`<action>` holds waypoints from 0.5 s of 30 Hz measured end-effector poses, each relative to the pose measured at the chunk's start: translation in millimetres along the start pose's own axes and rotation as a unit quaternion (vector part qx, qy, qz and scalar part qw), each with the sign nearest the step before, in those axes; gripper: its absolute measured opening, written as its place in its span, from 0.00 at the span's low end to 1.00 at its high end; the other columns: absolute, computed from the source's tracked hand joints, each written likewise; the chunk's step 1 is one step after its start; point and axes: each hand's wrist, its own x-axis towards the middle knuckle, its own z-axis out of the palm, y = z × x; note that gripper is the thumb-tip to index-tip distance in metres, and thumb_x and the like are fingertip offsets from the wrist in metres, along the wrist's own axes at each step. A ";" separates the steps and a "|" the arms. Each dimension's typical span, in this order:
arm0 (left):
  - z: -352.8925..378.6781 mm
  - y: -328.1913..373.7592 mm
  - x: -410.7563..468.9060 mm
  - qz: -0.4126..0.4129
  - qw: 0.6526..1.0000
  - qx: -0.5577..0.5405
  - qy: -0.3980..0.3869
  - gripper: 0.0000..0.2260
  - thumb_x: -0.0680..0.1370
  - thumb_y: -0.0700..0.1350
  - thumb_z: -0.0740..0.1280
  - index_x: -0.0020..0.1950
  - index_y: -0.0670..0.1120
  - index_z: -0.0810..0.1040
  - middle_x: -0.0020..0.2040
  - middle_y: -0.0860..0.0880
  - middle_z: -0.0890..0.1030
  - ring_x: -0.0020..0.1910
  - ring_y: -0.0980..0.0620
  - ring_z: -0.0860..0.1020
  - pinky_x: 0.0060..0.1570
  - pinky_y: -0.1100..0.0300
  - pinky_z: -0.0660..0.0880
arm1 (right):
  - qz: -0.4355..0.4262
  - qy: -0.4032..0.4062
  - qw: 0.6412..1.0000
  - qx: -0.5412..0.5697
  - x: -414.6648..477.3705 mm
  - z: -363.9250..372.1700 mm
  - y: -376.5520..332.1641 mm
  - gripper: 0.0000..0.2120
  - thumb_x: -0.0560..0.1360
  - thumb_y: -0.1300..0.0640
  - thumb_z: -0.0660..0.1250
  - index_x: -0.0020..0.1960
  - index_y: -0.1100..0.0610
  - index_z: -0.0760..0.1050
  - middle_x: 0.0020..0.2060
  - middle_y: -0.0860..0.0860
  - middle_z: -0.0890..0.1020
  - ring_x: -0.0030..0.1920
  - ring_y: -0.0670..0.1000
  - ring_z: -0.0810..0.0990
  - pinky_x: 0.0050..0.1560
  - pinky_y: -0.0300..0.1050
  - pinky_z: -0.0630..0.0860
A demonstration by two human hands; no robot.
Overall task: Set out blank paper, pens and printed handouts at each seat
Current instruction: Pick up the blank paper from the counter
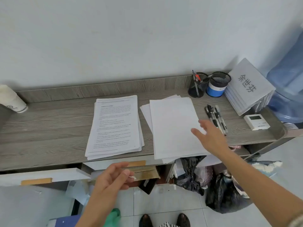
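Supplies stacked on worktop [49, 122]: handouts [114, 125], blank paper [172, 125], pens [216, 117] | none distributed, apparently | right hand [211, 136] fingers spread over paper; left hand [113, 177] loosely curled, empty

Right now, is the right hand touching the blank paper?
Cannot tell. The head view shows the right hand open over the blank paper, but from above, neither contact nor a gap shows.

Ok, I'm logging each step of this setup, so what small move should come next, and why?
Probably lower the right hand onto the blank paper and slide off the top sheet: it hovers open over that stack's right edge, holding nothing. The left hand is free; pens and printed handouts lie untouched.
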 end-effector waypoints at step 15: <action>7.7 -10.8 8.0 0.006 0.999 -0.014 -0.029 0.07 0.78 0.36 0.66 0.53 0.45 0.79 0.42 0.44 0.86 0.40 0.49 0.83 0.42 0.54 0.78 | 0.163 -0.046 0.982 -0.087 73.0 26.2 -16.2 0.30 0.67 0.48 0.77 0.60 0.63 0.71 0.52 0.58 0.81 0.52 0.60 0.81 0.51 0.53 0.80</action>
